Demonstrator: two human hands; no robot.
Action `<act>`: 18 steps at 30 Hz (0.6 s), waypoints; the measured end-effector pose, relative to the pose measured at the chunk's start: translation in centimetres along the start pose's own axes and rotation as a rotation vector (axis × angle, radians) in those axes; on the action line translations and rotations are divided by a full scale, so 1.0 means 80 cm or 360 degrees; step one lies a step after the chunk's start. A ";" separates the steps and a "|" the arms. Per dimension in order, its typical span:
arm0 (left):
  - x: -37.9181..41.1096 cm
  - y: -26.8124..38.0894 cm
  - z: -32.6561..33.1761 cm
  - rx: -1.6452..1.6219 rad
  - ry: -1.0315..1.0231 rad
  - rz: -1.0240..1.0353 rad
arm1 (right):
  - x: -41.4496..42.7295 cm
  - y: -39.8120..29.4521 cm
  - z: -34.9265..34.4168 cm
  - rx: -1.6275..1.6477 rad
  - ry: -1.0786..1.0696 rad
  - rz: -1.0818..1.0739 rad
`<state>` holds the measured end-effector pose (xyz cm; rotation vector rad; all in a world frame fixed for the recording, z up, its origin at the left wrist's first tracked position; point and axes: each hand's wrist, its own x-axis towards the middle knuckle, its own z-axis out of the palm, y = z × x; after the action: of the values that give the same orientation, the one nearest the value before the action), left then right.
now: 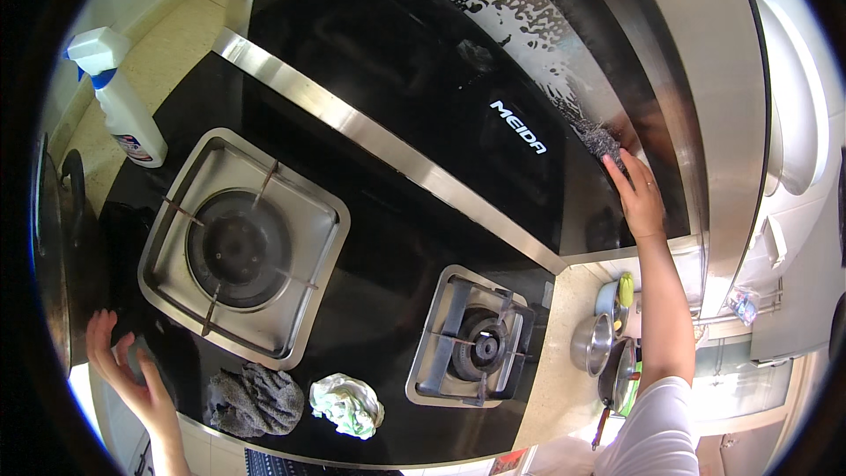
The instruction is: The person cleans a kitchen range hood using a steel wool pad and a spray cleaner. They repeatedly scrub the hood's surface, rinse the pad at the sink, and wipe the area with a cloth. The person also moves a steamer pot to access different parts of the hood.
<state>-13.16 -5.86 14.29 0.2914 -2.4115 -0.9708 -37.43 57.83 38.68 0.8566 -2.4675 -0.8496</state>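
Note:
My right hand (641, 205) presses a grey scrubber (600, 144), perhaps steel wool, against the side of a black-and-steel range hood (396, 79). White foam (522, 26) streaks the hood's metal panel beyond the scrubber. Down at the left, my left hand (132, 370) has its fingers apart and holds nothing. It hovers near the front edge of the black glass gas hob (370, 291), beside a dark pan (73, 264). A crumpled grey cloth (258, 400) lies close to that hand, and a crumpled white-and-green wrapper or cloth (347, 405) is next to it.
The hob has a large left burner (238, 248) and a smaller right burner (486, 344) with a raised pan support. A white spray bottle (129, 106) stands at the back left. Steel bowls (591, 344) and a wooden-handled pan (618, 377) crowd the right counter, under my right arm.

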 end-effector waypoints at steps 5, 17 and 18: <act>-0.023 -0.020 0.009 0.0210 0.0132 -0.0023 | 0.027 -0.009 -0.002 0.0028 0.0040 -0.0058; -0.055 -0.053 0.005 0.0637 0.0082 0.0111 | 0.116 -0.025 0.019 0.0261 0.0421 -0.0135; -0.057 -0.052 0.005 0.0659 0.0079 0.0153 | 0.073 0.000 0.028 0.0221 0.0227 -0.0108</act>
<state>-9.51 -6.89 9.37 0.3366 -2.5383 -0.4106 -42.93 54.93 37.98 1.0174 -2.4060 -0.6210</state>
